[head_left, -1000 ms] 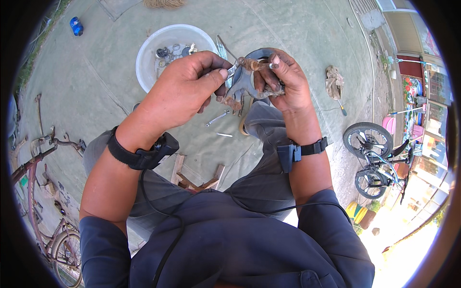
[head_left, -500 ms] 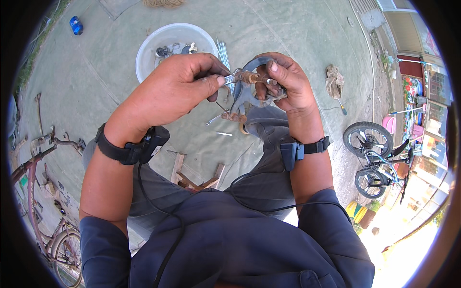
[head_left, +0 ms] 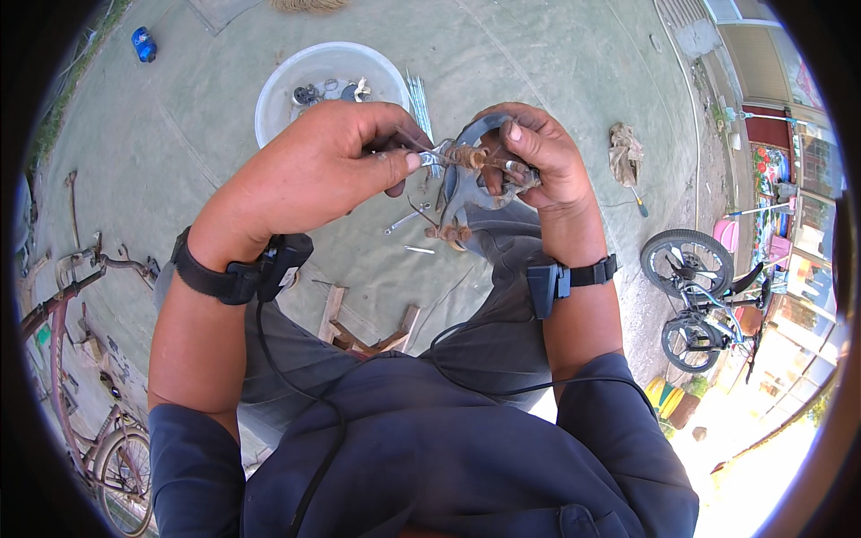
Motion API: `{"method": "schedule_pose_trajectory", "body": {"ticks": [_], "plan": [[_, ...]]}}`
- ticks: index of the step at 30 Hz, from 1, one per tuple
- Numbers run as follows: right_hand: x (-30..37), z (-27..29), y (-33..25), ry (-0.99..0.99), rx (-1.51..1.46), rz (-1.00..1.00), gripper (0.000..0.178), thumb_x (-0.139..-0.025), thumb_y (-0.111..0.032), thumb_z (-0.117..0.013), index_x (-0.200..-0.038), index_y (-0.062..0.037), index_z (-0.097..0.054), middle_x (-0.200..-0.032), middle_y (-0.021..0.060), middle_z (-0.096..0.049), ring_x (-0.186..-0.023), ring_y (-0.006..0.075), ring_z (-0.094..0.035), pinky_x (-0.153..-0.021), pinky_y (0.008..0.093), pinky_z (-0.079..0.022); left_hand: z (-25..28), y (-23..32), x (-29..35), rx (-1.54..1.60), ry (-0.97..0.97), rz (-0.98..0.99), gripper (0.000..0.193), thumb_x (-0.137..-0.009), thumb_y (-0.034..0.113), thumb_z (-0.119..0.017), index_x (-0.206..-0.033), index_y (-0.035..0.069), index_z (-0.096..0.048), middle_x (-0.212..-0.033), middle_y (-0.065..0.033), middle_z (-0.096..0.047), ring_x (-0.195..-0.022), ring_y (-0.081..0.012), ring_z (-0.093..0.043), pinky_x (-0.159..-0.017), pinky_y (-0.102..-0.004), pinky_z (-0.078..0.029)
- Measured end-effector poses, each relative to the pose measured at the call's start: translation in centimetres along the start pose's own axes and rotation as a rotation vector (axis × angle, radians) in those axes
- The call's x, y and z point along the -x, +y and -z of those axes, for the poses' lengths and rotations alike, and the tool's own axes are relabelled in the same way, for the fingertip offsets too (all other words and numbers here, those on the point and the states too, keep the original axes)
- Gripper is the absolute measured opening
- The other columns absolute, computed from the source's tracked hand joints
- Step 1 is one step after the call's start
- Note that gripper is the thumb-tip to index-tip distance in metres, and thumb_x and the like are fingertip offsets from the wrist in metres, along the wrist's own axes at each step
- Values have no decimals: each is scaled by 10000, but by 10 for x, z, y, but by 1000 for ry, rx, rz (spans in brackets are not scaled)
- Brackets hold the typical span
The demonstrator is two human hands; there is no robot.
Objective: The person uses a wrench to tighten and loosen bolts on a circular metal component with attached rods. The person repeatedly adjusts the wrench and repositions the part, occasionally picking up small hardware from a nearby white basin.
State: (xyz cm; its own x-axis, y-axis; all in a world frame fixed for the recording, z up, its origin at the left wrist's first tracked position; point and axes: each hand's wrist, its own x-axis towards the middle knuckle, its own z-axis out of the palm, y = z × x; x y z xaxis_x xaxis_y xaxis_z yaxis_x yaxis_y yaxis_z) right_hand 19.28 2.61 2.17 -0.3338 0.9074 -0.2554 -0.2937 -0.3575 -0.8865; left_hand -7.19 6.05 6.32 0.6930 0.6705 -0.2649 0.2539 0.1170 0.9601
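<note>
In front of me, my right hand [head_left: 538, 152] grips a grey ring-shaped metal part [head_left: 459, 184] with arms and rusty bolts, like a bicycle brake. A corroded threaded bolt [head_left: 468, 157] crosses its upper side, pointing toward my left hand. My left hand [head_left: 345, 161] pinches a small silver tool [head_left: 434, 158], its end against that bolt; it looks like a spanner, but the fingers hide most of it. Thin bent wires stick out beside the fingertips. Below, a silver spanner [head_left: 407, 219] and a short white stick [head_left: 420, 250] lie on the floor.
Beyond my left hand stands a translucent basin [head_left: 269, 99] with small parts; thin metal rods [head_left: 418, 103] lie beside it. A wooden frame [head_left: 332, 314] sits between my knees. At right are a crumpled cloth [head_left: 625, 152], a screwdriver [head_left: 640, 203] and a small bicycle [head_left: 708, 300]; an old bicycle [head_left: 126, 475] is at left.
The metal part has turned slightly in my right hand, and its lower end has shifted right and down. My left hand stays at the bolt with the silver tool.
</note>
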Motion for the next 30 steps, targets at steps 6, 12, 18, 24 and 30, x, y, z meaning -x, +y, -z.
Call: {"method": "schedule_pose_trajectory", "body": {"ticks": [6, 12, 18, 24, 30], "plan": [[-2, 0, 2, 16, -18, 18, 429, -914, -316, -704, -1122, 57, -669, -599, 15, -504, -528, 128, -525, -525, 301, -507, 3, 0, 0, -38, 11, 26, 189, -952, 105, -605, -1072, -29, -661, -765, -24, -632, -686, -81, -564, -599, -260, -453], [-4, 2, 4, 91, -53, 57, 391, -924, -310, -691, -1089, 45, -671, -595, 14, -503, -537, 139, -520, -563, 305, -491, 8, -6, 0, -29, 85, 49, 232, -964, 154, -610, -1104, -26, -649, -790, -16, -636, -659, -62, -535, -560, -240, -421], [-8, 0, 5, 137, -30, 86, 380, -939, -303, -673, -1079, 49, -651, -576, 16, -478, -529, 138, -490, -575, 313, -473, 5, -14, -10, 135, 407, -48, 339, -971, 280, -659, -1088, -38, -647, -756, 14, -594, -623, -40, -480, -534, -229, -380], [-8, -7, 7, 169, 35, 6, 373, -946, -306, -670, -1080, 42, -649, -571, 15, -458, -529, 159, -509, -559, 323, -468, 5, -16, -12, 218, 386, -74, 292, -969, 267, -667, -1062, -10, -659, -705, 40, -543, -570, -28, -429, -504, -217, -336], [-9, -8, 8, 106, 34, -31, 397, -934, -317, -684, -1100, 42, -648, -587, 19, -469, -550, 172, -545, -563, 320, -476, 3, -16, -11, 141, 335, -26, 215, -975, 217, -643, -1026, 9, -663, -739, 14, -605, -548, -36, -484, -480, -223, -371]]}}
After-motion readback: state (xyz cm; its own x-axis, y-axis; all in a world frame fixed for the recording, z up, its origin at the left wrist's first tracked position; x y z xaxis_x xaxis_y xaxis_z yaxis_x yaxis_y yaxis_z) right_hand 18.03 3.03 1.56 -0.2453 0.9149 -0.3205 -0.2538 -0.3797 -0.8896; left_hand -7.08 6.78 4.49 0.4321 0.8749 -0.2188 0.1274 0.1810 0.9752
